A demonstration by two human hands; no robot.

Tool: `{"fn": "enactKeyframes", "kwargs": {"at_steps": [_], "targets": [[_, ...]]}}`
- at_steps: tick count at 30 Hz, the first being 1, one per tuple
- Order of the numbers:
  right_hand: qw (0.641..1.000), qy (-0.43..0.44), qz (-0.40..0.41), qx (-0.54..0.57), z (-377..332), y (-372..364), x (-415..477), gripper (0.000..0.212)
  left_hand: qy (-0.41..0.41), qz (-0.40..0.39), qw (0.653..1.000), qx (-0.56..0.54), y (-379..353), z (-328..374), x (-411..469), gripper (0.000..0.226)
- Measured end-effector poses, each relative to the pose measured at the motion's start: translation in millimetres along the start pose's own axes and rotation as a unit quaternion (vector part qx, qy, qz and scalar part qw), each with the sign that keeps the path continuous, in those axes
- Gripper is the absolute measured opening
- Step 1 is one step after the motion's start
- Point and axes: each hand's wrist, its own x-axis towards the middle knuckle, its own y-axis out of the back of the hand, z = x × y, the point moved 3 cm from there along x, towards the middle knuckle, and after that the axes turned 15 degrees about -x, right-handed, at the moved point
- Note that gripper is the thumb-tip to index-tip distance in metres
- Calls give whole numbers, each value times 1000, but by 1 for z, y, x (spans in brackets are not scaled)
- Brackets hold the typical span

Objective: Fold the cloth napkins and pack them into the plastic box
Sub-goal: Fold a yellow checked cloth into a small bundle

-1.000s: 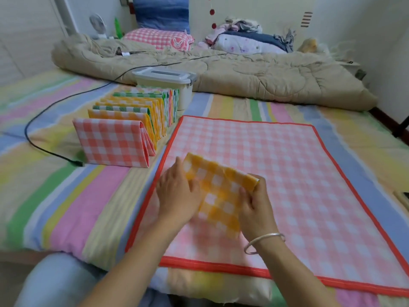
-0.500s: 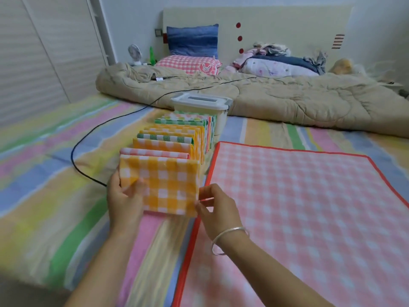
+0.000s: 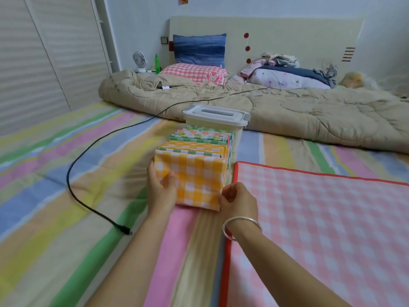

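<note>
One yellow napkin [image 3: 194, 180] is held upright, one box [image 3: 215, 117] beyond it: left edge gripped by the left hand [image 3: 159, 187], lower right corner pinched by the right hand [image 3: 238, 200]

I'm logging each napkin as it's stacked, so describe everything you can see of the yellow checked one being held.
The yellow checked napkin is soft cloth in yellow and white gingham, folded into a slightly creased rectangle. It stands roughly upright on the striped bedsheet, face toward the camera, against the near end of the row of folded napkins. The left hand pinches its left edge, thumb on the front; the right hand pinches its lower right corner.
</note>
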Motion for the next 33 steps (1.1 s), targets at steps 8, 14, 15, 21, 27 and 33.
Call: {"fn": "enactKeyframes", "kwargs": {"at_steps": [8, 14, 15, 21, 27, 33], "targets": [[999, 27, -28, -1, 5, -6, -28, 24, 12, 28, 999, 26, 31, -8, -15, 61], [998, 34, -59, 6, 12, -5, -47, 19, 7, 47, 998, 41, 53, -1, -40, 60], [997, 41, -64, 0, 11, -4, -48, 20, 4, 47, 998, 40, 55, 1, -43, 61], [993, 89, -81, 5, 8, 1, -67, 39, 7, 53, 997, 53, 69, 15, -58, 71], [992, 93, -89, 4, 11, 5, -83, 45, -71, 32, 987, 138, 67, 35, -84, 80], [987, 130, -96, 2, 20, 38, -100, 29, -232, 12, 960, 157, 55, 64, -132, 70]]}}
